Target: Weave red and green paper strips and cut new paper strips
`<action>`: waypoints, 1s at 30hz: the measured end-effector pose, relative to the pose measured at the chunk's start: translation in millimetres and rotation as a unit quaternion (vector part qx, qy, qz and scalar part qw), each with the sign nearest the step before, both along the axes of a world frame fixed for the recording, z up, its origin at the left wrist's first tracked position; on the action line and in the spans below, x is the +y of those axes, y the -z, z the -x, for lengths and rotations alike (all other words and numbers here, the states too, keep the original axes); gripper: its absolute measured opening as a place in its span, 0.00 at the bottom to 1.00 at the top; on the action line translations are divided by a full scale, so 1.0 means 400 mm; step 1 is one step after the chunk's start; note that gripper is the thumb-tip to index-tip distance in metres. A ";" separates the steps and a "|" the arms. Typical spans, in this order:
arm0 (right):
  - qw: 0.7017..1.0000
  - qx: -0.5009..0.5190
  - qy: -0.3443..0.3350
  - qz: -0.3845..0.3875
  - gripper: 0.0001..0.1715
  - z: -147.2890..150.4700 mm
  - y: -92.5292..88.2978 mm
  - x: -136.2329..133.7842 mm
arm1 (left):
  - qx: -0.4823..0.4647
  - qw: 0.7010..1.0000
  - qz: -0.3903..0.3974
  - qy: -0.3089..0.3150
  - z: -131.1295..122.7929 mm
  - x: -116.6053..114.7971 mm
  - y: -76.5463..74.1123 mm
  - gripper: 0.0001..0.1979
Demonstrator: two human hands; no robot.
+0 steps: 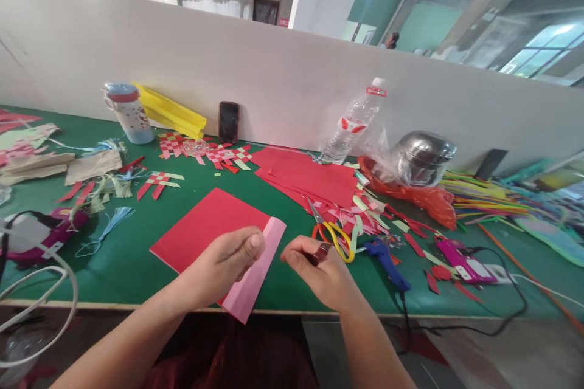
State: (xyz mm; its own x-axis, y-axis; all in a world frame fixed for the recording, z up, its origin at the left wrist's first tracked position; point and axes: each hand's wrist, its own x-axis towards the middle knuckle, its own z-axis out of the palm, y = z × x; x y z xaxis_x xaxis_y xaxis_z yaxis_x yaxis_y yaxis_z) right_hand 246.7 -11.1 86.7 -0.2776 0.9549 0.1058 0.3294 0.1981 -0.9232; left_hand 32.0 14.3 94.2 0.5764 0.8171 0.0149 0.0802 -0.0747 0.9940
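A red sheet (214, 219) lies on the green table close to its front edge, with a pink folded strip (255, 273) along its right side. Over the sheet and strip is my left hand (232, 261), its fingers curled in; whatever it may hold is hidden. Just right of the strip, my right hand (314, 267) has its thumb and fingers pinched together, and nothing can be made out at the fingertips. Scissors with yellow and orange handles (337, 240) lie beyond my right hand. A blue glue gun (387, 264) rests to the right of it.
Red sheets (310, 173) and paper scraps (365, 213) lie behind the scissors. Along the white partition (274, 73) stand a cup (130, 112), a phone (229, 123), a plastic bottle (349, 124) and a metal bowl (424, 155). Cables hang over the front edge at right.
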 end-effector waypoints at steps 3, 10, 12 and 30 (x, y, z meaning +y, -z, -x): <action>0.998 0.001 0.050 -0.038 0.20 -0.002 -0.003 -0.051 | -0.103 0.993 0.024 -0.044 -0.028 -0.006 0.025 0.21; 0.981 0.060 0.154 -0.097 0.15 0.031 0.015 -0.142 | -0.308 0.920 0.237 0.051 -0.151 -0.079 0.046 0.12; 0.970 0.074 0.215 -0.081 0.07 0.036 0.025 -0.148 | -0.345 0.895 0.278 0.052 -0.171 -0.092 0.043 0.11; 0.900 0.069 0.428 0.034 0.20 -0.216 0.098 -0.301 | -0.091 0.974 0.193 0.075 -0.115 -0.083 0.083 0.15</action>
